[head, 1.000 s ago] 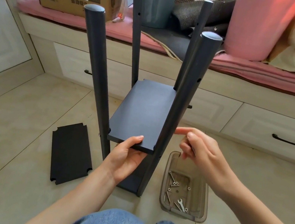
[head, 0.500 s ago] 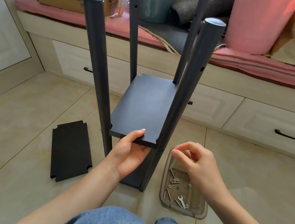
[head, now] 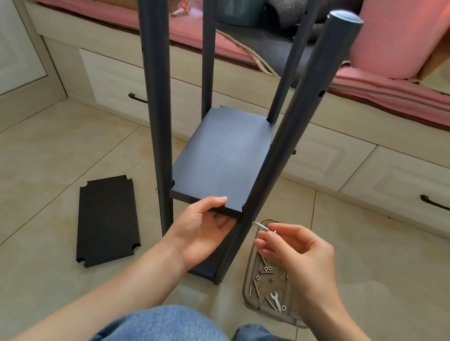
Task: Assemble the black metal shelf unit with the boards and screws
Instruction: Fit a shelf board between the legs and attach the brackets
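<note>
Bright, even daylight; soft shadows only. Floor tiles [head: 40, 155] carry a pale sheen, no harsh glare. Pink bolster [head: 398, 32] glows warm at far right. Wide-angle distortion: posts [head: 153, 91] splay outward, far bench line bows. Focus sharp at centre, mildly soft toward the edges.

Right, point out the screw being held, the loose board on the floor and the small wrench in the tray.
screw [head: 262, 227], head view, middle of its shaft, pinched by the right hand.
loose board [head: 108, 220], head view, centre of its flat top face.
small wrench [head: 276, 300], head view, middle of its handle.
</note>
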The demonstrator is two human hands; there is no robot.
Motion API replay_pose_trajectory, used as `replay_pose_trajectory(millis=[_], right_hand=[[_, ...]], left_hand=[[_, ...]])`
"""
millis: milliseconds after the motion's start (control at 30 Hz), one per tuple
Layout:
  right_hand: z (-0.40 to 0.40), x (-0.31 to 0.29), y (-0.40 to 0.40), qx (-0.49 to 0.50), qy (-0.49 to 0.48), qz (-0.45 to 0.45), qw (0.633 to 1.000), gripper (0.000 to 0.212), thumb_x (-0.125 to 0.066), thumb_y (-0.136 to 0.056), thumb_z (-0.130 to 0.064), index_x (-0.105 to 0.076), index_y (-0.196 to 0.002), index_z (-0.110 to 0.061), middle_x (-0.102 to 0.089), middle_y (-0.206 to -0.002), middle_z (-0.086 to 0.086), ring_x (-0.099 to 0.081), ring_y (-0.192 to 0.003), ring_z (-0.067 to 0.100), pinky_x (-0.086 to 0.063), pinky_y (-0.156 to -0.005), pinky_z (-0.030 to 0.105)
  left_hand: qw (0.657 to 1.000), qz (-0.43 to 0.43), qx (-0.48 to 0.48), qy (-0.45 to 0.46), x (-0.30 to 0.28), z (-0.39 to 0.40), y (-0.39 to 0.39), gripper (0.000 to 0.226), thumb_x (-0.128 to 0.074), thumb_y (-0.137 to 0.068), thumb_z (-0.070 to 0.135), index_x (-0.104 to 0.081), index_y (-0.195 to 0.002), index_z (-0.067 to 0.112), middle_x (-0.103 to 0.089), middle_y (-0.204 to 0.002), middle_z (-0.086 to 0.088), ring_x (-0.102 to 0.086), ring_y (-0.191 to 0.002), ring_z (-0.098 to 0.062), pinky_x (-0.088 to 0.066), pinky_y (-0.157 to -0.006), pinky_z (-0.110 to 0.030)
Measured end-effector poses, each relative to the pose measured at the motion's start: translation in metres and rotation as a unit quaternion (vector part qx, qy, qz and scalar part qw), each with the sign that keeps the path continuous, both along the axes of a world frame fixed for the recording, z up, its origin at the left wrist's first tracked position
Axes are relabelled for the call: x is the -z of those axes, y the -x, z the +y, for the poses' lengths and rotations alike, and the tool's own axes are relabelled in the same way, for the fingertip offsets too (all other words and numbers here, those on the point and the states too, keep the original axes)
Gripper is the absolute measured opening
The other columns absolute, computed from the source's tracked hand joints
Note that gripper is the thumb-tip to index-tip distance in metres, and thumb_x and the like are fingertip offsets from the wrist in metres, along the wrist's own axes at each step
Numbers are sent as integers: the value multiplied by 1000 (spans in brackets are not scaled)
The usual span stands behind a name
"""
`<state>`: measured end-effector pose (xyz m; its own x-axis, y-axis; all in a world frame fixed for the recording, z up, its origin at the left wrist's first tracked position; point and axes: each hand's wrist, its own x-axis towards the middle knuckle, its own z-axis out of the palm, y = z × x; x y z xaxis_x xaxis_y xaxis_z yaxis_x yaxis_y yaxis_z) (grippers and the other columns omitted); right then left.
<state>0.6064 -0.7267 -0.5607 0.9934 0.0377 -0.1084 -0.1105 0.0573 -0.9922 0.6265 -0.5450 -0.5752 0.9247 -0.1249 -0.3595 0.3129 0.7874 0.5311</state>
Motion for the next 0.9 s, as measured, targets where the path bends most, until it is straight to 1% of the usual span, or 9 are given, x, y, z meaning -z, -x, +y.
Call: replay_pose_trajectory(millis=[100, 167, 333, 433, 600, 700, 800, 900], right_hand=[[0, 0, 1, 1, -17, -3, 1000, 15, -74, -84, -5, -70, -98, -3, -76, -85, 13, -75, -82, 27, -61, -71, 30], [0, 2, 2, -1, -23, 3, 1000, 15, -73, -84, -2, -69, -98, -2, -76, -86, 14, -75, -83, 28, -61, -72, 31], [3, 7, 3, -21, -18, 9, 1000, 18, -76, -80, 2, -66, -95, 1, -76, -87, 13, -75, -83, 27, -59, -67, 25], [5, 9, 0, -27, -13, -2, 1000, 19, -78, -78, 0, -66, -93, 0, -76, -87, 13, -75, -84, 27, -59, -68, 25], [9, 15, -4, -24, -9, -5, 1000, 16, -77, -78, 1, -65, -89, -2, -76, -86, 13, -75, -84, 29, -59, -69, 27], [9, 16, -5, -29, 14, -14, 999, 15, -78, -79, -2, -67, -89, -4, -76, -86, 11, -75, -83, 27, -59, -68, 27], [8, 15, -4, -19, 54, -35, 998, 11, -77, -80, -4, -70, -86, -7, -75, -81, 8, -74, -76, 24, -59, -66, 26], [9, 14, -5, -16, 68, -50, 996, 9, -77, -80, -3, -70, -85, -7, -74, -79, 9, -74, -74, 25, -62, -68, 32]], left_hand=[[1000, -9, -4, -2, 3, 1, 1, 31, -71, -75, 13, -68, -105, 7, -75, -100, -12, -74, -98, -26, -60, -84, -32], [1000, -16, -5, 0, 4, 2, 2, 35, -70, -76, 13, -65, -110, 7, -75, -101, -12, -74, -99, -26, -61, -82, -31], [1000, -28, 0, 2, 5, 4, 2, 35, -68, -79, 13, -65, -114, 6, -75, -105, -13, -74, -100, -26, -61, -80, -30], [999, -36, 7, -9, 5, 5, 2, 35, -67, -80, 14, -65, -115, 8, -75, -104, -11, -74, -100, -24, -60, -81, -29], [998, -50, 14, -43, 7, 7, 2, 30, -65, -82, 17, -66, -111, 10, -75, -100, -8, -74, -98, -21, -60, -82, -28], [997, -57, 15, -51, 7, 8, 2, 32, -65, -82, 17, -64, -114, 10, -74, -101, -7, -73, -99, -22, -59, -84, -29], [996, -61, 15, -58, 8, 9, 1, 35, -66, -82, 17, -62, -116, 12, -73, -102, -7, -72, -101, -23, -59, -89, -31], [997, -52, 14, -61, 8, 8, 0, 45, -67, -80, 18, -58, -123, 9, -70, -106, -9, -72, -101, -24, -59, -87, -30]])
